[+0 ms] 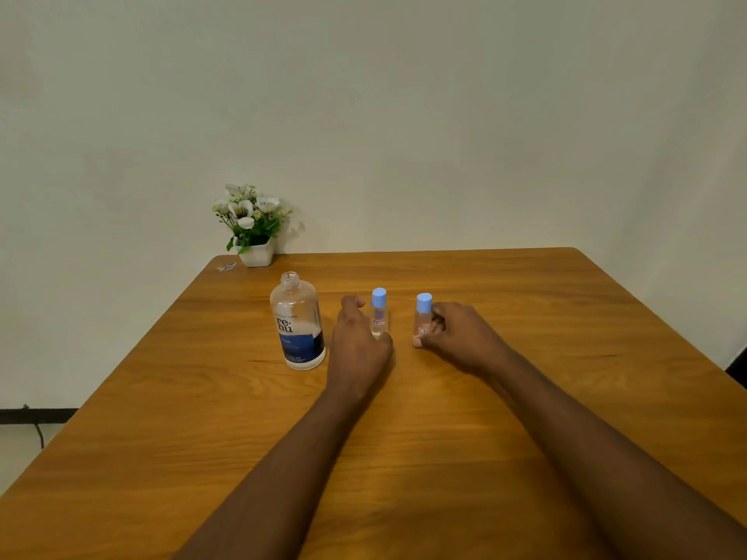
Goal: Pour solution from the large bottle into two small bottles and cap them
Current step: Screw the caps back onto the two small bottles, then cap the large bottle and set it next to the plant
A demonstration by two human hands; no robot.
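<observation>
Gripping both: right hand [456, 337] pinches the right small bottle [423, 317] at 1 o'clock, and left hand [359, 341] curls round the left small bottle [379, 315] at 12. Blue caps [378, 297] are on. Hold the bodies low and upright. Uncapped large bottle [297, 321] stands at 11.

large bottle [298, 325]: uncapped, upright | left small bottle [379, 316]: blue-capped | right small bottle [423, 311]: blue-capped

I can read "re-nu" in big dark letters on the large bottle [298, 323]; the tiny line above it is too small for me; the blue band below has pale words I can't make out; the left small bottle [379, 317] and right small bottle [423, 323] each have a little sticker, too small to read.
</observation>
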